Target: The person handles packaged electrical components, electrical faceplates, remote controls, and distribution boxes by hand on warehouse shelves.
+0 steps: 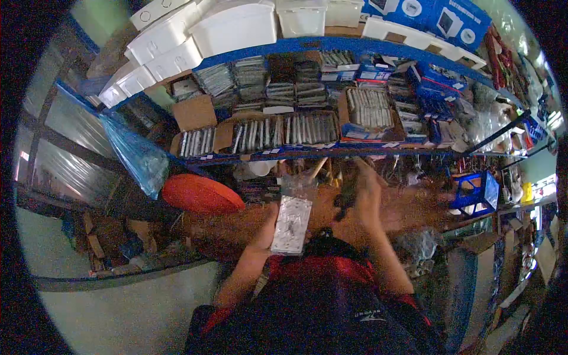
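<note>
Left hand (267, 229) grips clear plastic packet of silvery metal parts (291, 223), label unreadable; right hand (368, 192) blurred, grip unclear, below blue metal shelf (331, 155) front edge

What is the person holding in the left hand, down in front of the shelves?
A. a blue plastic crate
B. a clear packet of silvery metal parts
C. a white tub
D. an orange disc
B: the left hand is closed around the lower edge of a clear packet of silvery metal parts and holds it up in front of the body.
</note>
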Motion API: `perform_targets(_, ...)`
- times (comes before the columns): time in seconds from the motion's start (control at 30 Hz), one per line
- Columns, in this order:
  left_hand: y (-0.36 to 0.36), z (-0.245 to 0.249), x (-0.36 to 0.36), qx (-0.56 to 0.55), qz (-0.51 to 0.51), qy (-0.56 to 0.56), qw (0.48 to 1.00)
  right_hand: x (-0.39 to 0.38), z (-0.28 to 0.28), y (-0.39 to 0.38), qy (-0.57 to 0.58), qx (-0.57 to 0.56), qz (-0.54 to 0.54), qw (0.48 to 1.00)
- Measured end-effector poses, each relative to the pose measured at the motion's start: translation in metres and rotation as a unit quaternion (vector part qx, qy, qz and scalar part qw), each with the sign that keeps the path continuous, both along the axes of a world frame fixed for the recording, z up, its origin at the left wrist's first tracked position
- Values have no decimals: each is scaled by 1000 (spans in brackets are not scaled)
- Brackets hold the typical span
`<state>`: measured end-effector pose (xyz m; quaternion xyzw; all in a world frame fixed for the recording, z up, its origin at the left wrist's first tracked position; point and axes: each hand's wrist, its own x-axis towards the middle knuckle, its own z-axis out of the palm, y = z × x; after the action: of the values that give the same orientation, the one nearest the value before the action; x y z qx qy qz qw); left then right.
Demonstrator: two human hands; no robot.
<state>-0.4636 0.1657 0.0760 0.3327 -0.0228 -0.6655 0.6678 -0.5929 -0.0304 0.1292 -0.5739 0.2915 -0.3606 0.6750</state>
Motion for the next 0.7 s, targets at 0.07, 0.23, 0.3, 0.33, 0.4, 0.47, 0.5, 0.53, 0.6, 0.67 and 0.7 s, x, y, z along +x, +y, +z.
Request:
perform_targets(0.07, -16, 10, -10, -39, 17, -7, 999, 17, 5, 36, 57, -109, 39, 992)
perform_targets(0.23, -38, 25, -20, 19, 226, -21, 974, 10, -7, 81, 205, -434, 178, 859)
perform_targets(0.3, -36, 22, -19, 54, 224, -96, 968, -2, -14, 80, 198, -431, 217, 853)
perform_targets(0.33, -38, 28, -22, 77, 219, -126, 964, -9, -13, 79, 200, -434, 224, 849)
perform_targets(0.4, -37, 25, -22, 138, 200, -133, 961, -21, -6, 77, 204, -439, 237, 843)
perform_targets(0.47, -40, 25, -22, 138, 196, -144, 960, -34, -4, 75, 201, -472, 259, 818)
perform_targets(0.5, -45, 29, -24, 109, 203, -151, 961, -40, -3, 73, 201, -488, 270, 805)
perform_targets(0.53, -48, 33, -26, 80, 211, -157, 962, -46, -1, 72, 202, -487, 263, 808)
perform_targets(0.6, -47, 43, -25, 76, 188, -158, 966, -54, 2, 66, 203, -487, 249, 812)
perform_targets(0.67, -46, 44, -23, 108, 188, -147, 965, -58, -23, 55, 173, -438, 155, 869)
perform_targets(0.7, -46, 42, -22, 102, 188, -156, 964, -56, -25, 52, 155, -410, 107, 892)
